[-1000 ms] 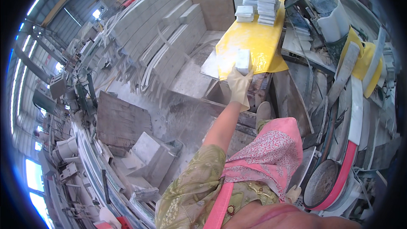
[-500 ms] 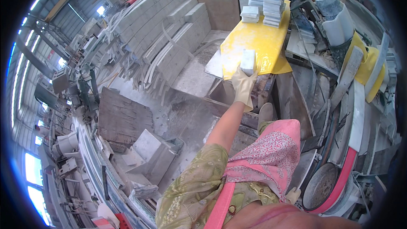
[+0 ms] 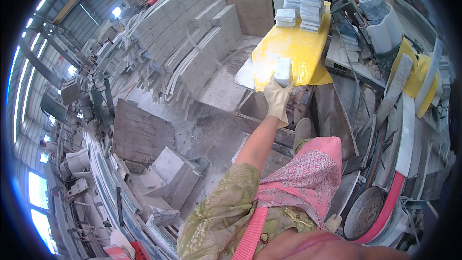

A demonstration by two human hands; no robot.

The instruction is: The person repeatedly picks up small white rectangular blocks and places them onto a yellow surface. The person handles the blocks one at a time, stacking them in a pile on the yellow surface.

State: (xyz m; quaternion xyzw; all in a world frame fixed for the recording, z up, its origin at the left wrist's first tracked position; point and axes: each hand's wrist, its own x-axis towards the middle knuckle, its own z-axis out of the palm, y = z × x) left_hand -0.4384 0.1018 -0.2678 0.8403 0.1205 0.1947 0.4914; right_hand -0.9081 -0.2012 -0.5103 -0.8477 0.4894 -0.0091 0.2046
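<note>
My left hand (image 3: 277,97), in a cream rubber glove, is stretched forward and closed around the near end of a small white stone block (image 3: 283,69). The block rests on or just above the near end of a wet yellow sheet (image 3: 284,43); I cannot tell which. Low in the view, a small part of my gloved right hand (image 3: 333,223) shows past the pink floral cloth, beside a round grey disc (image 3: 364,215). Its fingers are mostly hidden, as is anything in them.
Tall stacks of white tiles (image 3: 311,0) stand at the sheet's far end, with a short pile (image 3: 285,18) beside them. Long stone slabs (image 3: 178,19) are stacked at far left. Wooden boards (image 3: 332,110), a motor (image 3: 374,6) and a pink-edged belt (image 3: 389,207) crowd the right.
The whole view has shifted very slightly. My left hand keeps its hold on the stone block in nearly the same place.
</note>
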